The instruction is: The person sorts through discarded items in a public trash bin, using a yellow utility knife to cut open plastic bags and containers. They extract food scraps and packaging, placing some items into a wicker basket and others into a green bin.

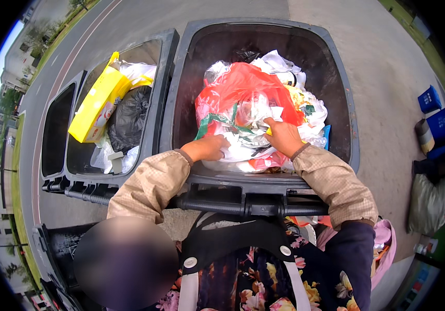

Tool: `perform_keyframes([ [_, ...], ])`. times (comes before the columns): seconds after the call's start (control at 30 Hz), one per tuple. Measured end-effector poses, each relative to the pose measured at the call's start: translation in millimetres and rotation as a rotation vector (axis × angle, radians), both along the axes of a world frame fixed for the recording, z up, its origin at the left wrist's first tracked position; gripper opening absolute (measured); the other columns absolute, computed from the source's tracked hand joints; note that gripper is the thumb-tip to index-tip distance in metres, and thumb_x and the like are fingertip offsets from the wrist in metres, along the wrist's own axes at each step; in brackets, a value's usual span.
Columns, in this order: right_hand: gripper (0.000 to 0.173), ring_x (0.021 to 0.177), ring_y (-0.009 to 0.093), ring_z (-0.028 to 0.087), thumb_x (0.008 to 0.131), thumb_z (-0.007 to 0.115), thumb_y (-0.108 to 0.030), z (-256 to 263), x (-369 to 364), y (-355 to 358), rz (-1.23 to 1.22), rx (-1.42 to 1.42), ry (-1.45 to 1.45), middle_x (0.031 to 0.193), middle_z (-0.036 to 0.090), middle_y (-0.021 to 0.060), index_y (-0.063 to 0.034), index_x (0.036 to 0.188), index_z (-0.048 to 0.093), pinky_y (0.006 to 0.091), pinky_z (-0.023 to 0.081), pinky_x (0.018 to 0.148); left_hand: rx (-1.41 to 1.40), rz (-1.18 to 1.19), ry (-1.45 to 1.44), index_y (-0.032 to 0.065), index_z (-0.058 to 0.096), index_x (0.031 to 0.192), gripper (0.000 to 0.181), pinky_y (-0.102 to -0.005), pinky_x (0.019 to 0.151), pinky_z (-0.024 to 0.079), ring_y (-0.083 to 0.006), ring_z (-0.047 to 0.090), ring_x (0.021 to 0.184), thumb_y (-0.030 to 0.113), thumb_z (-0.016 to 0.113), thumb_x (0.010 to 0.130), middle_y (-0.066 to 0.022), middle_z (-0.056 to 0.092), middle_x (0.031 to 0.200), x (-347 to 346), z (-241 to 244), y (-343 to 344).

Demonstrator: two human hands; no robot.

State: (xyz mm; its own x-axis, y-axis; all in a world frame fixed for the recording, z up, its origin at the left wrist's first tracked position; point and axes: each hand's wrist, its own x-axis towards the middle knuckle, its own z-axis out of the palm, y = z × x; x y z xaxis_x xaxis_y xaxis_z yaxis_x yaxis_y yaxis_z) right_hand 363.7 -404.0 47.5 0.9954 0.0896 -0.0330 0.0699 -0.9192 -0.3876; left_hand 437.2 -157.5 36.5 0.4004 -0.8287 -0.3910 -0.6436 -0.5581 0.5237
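Note:
Both of my hands reach into a large dark wheeled bin (pixel 343 77) heaped with rubbish. My left hand (pixel 207 148) is at white plastic film near the front of the heap; its fingertips are partly hidden, so its grip is unclear. My right hand (pixel 283 134) touches the rubbish beside a clear plastic container (pixel 254 107), with thumb and forefinger near crumpled white material; whether they pinch it cannot be told. A red plastic bag (pixel 245 83) spreads across the heap behind both hands. A green strip (pixel 205 125) lies close to my left hand.
Left of the large bin stands a smaller bin (pixel 166 77) with a yellow bag (pixel 100 105) and a black rubbish bag (pixel 130 116). Another bin (pixel 61 128) is beyond it. Blue containers (pixel 442 120) and a filled translucent sack (pixel 431 204) stand at right. A pink bag (pixel 383 248) is beside me.

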Motion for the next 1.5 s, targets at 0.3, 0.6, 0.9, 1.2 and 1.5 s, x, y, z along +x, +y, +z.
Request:
perform_keyframes([
  [0.3, 0.017, 0.072, 0.03, 0.06, 0.068, 0.06, -0.018, -25, -1, 35, 0.31, -0.129, -0.137, 0.075, 0.058, 0.0136, -0.0038, 0.078, 0.055, 0.0394, 0.047, 0.061, 0.253, -0.209, -0.092, 0.0013, 0.063, 0.082, 0.017, -0.0397, 0.071, 0.046, -0.0315, 0.059, 0.08, 0.014, 0.06, 0.071, -0.0168, 0.061, 0.079, -15, 6, -6],
  [0.6, 0.024, 0.076, 0.038, 0.056, 0.071, 0.058, -0.019, 55, 19, 15, -0.122, 0.117, -0.164, 0.076, 0.059, 0.0219, -0.0018, 0.089, 0.058, 0.0457, 0.042, 0.065, 0.193, -0.45, -0.076, 0.0021, 0.063, 0.08, 0.017, -0.041, 0.068, 0.045, -0.0333, 0.058, 0.078, 0.014, 0.054, 0.072, -0.0171, 0.061, 0.084, 10, -33, 1],
  [0.9, 0.013, 0.038, 0.014, 0.042, 0.077, 0.052, -0.011, 32, 17, -56, -0.892, 1.3, -0.037, 0.051, 0.045, 0.0053, -0.0003, 0.073, 0.047, 0.0291, 0.036, 0.036, 0.186, -0.384, -0.03, -0.0023, 0.06, 0.073, 0.01, -0.0362, 0.056, 0.048, -0.0267, 0.061, 0.065, 0.006, 0.057, 0.068, -0.0159, 0.061, 0.072, 3, -16, -17],
  [1.2, 0.011, 0.039, 0.009, 0.043, 0.076, 0.057, -0.008, 24, -12, -25, -0.544, 0.997, -0.056, 0.052, 0.046, 0.0014, -0.0042, 0.074, 0.048, 0.0245, 0.034, 0.037, -0.003, -0.558, -0.454, -0.0011, 0.056, 0.087, 0.027, -0.0321, 0.066, 0.052, -0.0272, 0.06, 0.086, 0.01, 0.071, 0.067, -0.0127, 0.06, 0.094, 0, 41, 11],
  [1.5, 0.032, 0.041, 0.008, 0.044, 0.072, 0.067, -0.007, 1, -14, 8, -0.522, 1.296, 0.237, 0.059, 0.05, 0.001, -0.0017, 0.097, 0.048, 0.0236, 0.035, 0.036, -0.742, 0.472, 0.541, -0.0016, 0.058, 0.098, 0.023, -0.022, 0.05, 0.048, -0.0113, 0.058, 0.067, 0.012, 0.061, 0.079, -0.0064, 0.06, 0.08, 5, 61, -52],
])
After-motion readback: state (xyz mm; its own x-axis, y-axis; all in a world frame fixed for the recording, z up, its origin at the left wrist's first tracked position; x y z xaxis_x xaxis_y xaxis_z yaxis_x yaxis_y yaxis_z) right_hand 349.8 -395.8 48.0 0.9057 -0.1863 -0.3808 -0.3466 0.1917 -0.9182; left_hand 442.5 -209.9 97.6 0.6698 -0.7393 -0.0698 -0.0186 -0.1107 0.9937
